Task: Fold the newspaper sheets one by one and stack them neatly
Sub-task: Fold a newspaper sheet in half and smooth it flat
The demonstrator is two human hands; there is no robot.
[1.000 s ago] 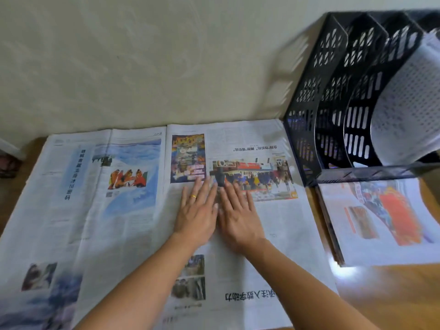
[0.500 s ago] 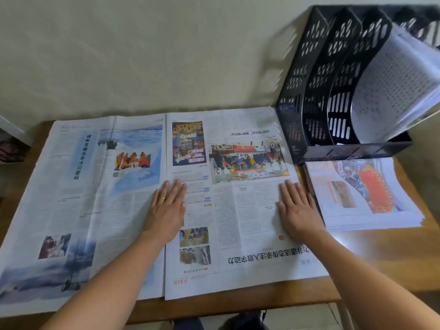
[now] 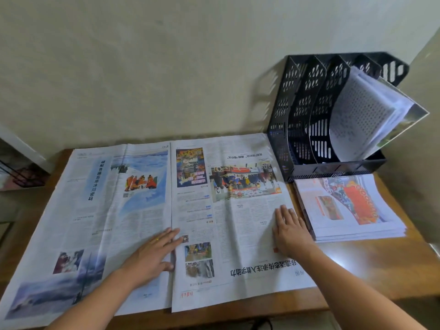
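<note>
Now my flat, open left hand [image 3: 152, 254] and right hand [image 3: 289, 232] have slid apart, smoothing the big printed newspaper sheet [image 3: 226, 222] on the wooden table [image 3: 371, 270], ready to fold.

Soft, even light fills the scene. A bright glare patch sits on the counter [image 3: 352, 263] near the right edge. The file rack [image 3: 309, 120] throws a perforated shadow on the wall [image 3: 166, 67]. Wide-angle bending curves the edges; print is slightly soft.

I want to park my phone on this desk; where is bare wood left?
Bare table shows right of the right hand, in front of the folded stack, and in a thin front strip. The open newspaper and file rack crowd the rest.
</note>
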